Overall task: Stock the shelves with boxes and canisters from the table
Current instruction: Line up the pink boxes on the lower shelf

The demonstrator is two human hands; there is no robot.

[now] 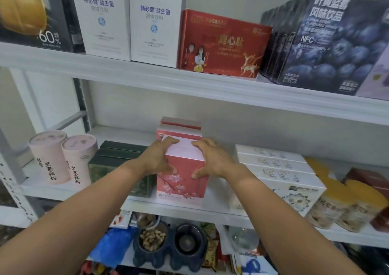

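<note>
The pink blossom box (181, 182) stands upright near the front edge of the middle shelf (179, 208), in the centre of the view. The left grip (156, 159) holds its left side, fingers curled over the top edge and thumb pressed on the front face; the right grip (212, 159) holds the right side the same way. At 12 o'clock from the box, close behind it, matching boxes (181, 127) stand in a row. At 9 o'clock sit dark green boxes (117, 154), and farther out two pink canisters (49, 156). At 3 o'clock is a row of white boxes (273, 165), then yellow-lidded jars (336, 207). On the upper shelf (189, 79), at 12 o'clock, stands a red box (223, 43)
</note>
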